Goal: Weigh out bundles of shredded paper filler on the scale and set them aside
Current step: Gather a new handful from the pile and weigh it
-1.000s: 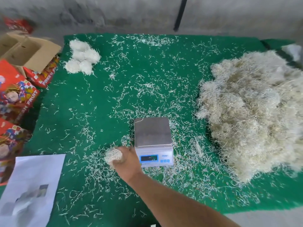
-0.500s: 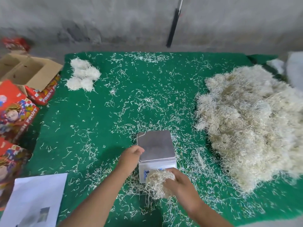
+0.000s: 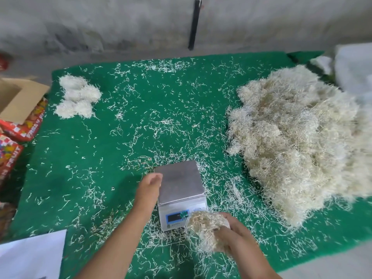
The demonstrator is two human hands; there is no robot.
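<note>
Green mat (image 3: pixel 84 178) below grey wall, strewn with shreds. Loose filler heap (image 3: pixel 302 141): far right. Scale (image 3: pixel 179 186): centre, platform bare. Bundle (image 3: pixel 207 228): roundish, no clear long axis, just short of the platform, fingers of right hand (image 3: pixel 239 238) curled round it. Left hand (image 3: pixel 149 188): fingers loose, holding nothing, at the platform's left edge

A green mat (image 3: pixel 84 158) covers most of the frame. At the left edge an open cardboard box (image 3: pixel 18 99) rests on red printed cartons (image 3: pixel 12 143). A white sheet of paper (image 3: pixel 32 256) lies in the lower left corner. A grey concrete wall (image 3: pixel 100 23) runs across the top, with a black strap (image 3: pixel 193 27) hanging against it.
</note>
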